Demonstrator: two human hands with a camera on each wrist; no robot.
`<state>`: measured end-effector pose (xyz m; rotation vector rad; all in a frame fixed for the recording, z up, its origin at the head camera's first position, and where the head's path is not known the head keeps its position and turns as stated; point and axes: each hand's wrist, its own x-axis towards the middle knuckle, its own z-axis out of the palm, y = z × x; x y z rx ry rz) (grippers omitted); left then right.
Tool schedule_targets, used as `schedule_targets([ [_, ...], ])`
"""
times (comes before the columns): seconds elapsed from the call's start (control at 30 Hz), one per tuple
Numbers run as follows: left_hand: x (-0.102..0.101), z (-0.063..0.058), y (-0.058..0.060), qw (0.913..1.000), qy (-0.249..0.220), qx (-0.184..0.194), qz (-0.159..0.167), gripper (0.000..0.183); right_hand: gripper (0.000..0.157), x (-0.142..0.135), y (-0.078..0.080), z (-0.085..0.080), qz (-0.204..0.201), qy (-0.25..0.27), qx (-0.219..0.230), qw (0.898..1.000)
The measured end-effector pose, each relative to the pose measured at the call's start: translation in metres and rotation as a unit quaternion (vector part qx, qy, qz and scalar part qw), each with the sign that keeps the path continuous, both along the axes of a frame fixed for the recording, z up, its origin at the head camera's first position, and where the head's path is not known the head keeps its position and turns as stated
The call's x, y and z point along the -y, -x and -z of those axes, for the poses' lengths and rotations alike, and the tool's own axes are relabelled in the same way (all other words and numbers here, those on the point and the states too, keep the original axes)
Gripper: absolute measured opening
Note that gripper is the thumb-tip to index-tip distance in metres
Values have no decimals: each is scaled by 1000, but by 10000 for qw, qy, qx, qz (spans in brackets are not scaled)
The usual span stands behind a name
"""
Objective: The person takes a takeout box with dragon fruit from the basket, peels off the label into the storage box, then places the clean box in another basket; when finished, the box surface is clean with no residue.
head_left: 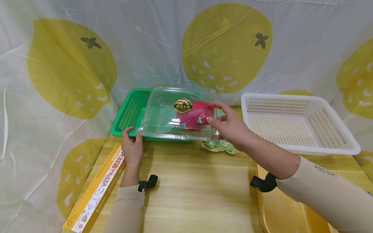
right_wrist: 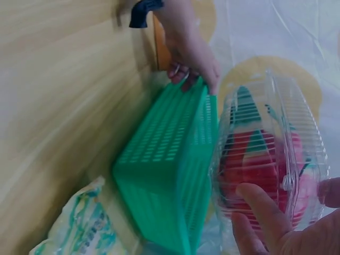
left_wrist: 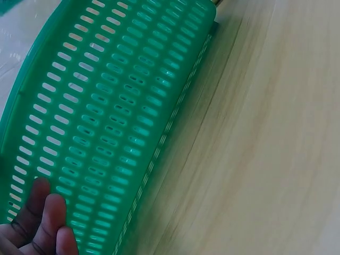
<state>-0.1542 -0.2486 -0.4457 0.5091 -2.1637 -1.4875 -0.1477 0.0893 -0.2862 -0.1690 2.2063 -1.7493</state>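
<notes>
A clear plastic clamshell box with a black and gold label is held up over the green basket. Inside it, toward the right end, lies a pink dragon fruit with green tips. My right hand grips the box by its right end, thumb on one face and fingers on the other, as the right wrist view also shows. At the basket's front left corner, my left hand holds the rim, and its fingertips show against the slotted wall. Part of the basket is seen through the clear box.
A white slotted basket stands at the back right. An orange tray lies at the front right. Along the left edge of the wooden table lies a long pasta box. A green patterned packet sits by the green basket.
</notes>
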Motion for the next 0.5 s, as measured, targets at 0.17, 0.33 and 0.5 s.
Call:
schedule_targets([
  [0.17, 0, 1, 0, 9997, 260, 3, -51, 49, 52, -20, -21, 3, 44, -137, -120, 9998],
  [0.33, 0, 0, -1, 9999, 145, 34, 4, 49, 54, -37, -45, 7, -106, -224, -245, 9994],
  [0.5, 0, 0, 0, 10000, 74, 23, 35, 49, 57, -50, -67, 14, -115, -364, -298, 9988],
])
